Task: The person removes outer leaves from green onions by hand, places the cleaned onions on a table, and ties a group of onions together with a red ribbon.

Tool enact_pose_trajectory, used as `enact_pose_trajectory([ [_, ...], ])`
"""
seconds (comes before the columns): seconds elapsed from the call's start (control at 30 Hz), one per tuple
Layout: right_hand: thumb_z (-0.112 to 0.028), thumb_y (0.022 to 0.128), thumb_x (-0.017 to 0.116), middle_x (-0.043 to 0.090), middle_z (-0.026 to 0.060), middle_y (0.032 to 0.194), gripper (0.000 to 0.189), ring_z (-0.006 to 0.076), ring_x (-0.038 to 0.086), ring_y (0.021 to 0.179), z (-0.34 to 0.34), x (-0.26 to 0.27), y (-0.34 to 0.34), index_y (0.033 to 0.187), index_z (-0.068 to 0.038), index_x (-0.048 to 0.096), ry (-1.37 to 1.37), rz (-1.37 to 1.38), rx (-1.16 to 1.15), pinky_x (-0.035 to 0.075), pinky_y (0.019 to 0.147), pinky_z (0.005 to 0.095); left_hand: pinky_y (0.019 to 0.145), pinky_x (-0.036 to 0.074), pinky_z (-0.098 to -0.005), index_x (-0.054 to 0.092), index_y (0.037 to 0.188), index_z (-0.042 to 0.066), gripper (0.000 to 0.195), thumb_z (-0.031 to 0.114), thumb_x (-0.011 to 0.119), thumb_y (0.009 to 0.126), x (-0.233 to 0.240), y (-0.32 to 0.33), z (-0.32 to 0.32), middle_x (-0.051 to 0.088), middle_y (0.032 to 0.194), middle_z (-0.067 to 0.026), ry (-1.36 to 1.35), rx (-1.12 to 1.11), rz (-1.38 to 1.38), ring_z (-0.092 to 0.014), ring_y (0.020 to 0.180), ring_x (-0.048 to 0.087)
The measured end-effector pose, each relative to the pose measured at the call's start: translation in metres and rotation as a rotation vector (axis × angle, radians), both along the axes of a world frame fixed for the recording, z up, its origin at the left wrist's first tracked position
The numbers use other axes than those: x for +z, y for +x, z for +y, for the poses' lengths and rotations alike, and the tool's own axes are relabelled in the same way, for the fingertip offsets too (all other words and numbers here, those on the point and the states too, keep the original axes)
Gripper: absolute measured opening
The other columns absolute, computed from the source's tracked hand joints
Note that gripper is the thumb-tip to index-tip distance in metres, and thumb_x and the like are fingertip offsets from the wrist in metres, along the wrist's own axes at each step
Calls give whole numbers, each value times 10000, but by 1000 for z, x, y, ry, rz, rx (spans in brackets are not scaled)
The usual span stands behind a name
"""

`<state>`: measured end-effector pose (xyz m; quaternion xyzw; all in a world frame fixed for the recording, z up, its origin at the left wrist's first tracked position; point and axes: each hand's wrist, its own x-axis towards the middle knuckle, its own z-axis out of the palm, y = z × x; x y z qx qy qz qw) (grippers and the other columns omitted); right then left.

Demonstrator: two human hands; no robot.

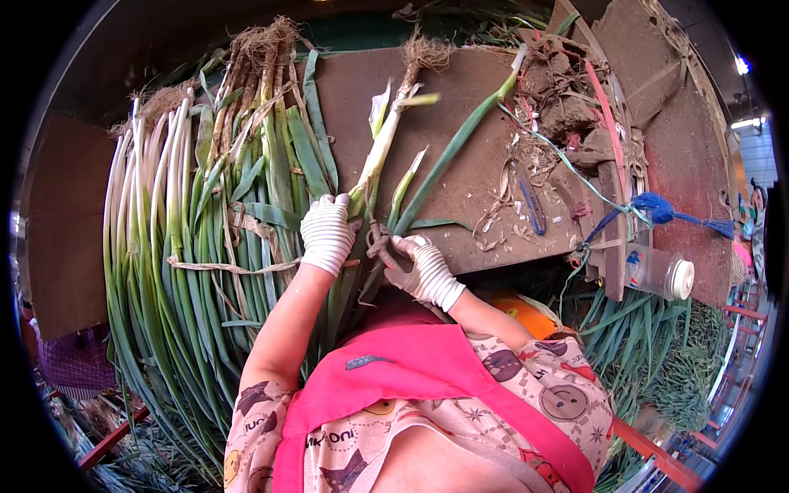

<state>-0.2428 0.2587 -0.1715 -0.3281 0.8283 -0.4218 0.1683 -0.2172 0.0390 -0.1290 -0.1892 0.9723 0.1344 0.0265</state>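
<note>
In striped white gloves, both my hands work over a brown board. My left hand (327, 234) is closed around the green part of a leek-like onion stalk (383, 145), whose root tuft (427, 52) points away from me. My right hand (425, 271) is just right of the stalk, thumb and fingers closing on a brown curved strip (383, 251); whether it is dried leaf or a tool is unclear. Beside the stalk, a peeled green leaf (459, 148) and a shorter leaf piece (405, 185) lie on the board.
At left, cleaned white-stemmed onions (157, 179) lie beside untrimmed ones with brown roots (265, 46). To the right are a blue-handled tool (532, 206), dirt-caked scraps (561, 92), a blue knotted cord (653, 208) and a clear plastic bottle (656, 271). The brown board (450, 80) has peelings on it.
</note>
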Motion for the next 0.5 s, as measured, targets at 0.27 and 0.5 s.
enact_pose_trajectory([
  [0.27,-260,716,787,663,228,1030,517,386,633,984,3,12,5,1129,27,668,68,40,31,516,896,456,781,558,-442,630,1121,95,464,347,817,779,2,1,8,669,1030,-141,-76,16,-154,-335,931,679],
  [0.5,-247,699,816,664,212,1010,527,345,630,964,-2,-36,-38,1126,26,672,-97,-53,-221,518,881,412,802,561,-449,628,1101,70,459,364,804,796,8,-19,12,702,992,-153,86,43,-224,-357,960,689],
])
